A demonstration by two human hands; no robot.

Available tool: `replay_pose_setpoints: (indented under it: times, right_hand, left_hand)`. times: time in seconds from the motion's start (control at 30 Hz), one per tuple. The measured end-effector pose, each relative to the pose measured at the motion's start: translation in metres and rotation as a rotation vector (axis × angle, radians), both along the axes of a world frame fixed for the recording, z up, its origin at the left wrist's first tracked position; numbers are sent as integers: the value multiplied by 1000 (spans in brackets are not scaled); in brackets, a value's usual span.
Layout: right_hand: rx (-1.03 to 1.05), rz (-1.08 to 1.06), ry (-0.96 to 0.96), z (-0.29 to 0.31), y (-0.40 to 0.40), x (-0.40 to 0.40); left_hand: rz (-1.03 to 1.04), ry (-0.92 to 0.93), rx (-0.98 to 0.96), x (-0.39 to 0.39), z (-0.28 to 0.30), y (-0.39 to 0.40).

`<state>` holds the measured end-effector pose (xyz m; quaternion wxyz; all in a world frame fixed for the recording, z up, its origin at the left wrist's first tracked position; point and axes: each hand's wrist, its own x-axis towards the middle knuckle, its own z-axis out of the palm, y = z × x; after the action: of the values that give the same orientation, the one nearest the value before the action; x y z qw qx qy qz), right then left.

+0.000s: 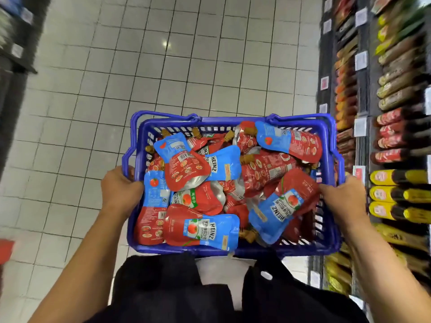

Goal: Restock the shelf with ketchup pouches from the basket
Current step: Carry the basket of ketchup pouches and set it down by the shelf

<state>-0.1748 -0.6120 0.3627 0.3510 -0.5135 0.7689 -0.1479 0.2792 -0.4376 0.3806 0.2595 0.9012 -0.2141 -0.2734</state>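
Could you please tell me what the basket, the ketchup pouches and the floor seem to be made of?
Basket: looks like moulded blue plastic, with slotted lattice walls and a smooth, slightly glossy rim.
Ketchup pouches: seemingly flexible printed film, probably foil-lined; they crumple, and silvery patches show at the folds.
Floor: appears to be pale glazed tile, judging by the grid of dark joints and a reflected light spot.

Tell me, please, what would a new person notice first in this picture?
First, the blue basket in the middle, heaped with red and blue ketchup pouches. The left hand and right hand grip its two sides. Along the right edge runs a shelf of bottles, above grey floor tiles.
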Motion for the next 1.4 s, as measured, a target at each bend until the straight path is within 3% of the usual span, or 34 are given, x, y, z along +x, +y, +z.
replay_pose_setpoints:
  times: [0.47,0.67,1.0,1.2,1.4]
  right_hand:
    - [-31,-151,39,28,-291,135]
    - [-34,-110,59,16,-439,184]
    - [-54,-40,146,44,-698,274]
    - [-27,-144,145,36,-813,342]
    - [-24,-309,62,45,-913,395]
  left_hand:
    - [-139,11,-71,155,41,-354]
    - [-114,-34,-19,200,36,-505]
    - [-50,-3,-21,284,40,-739]
    - [-175,-7,-46,359,17,-914]
    - [-341,-31,6,410,34,-1095]
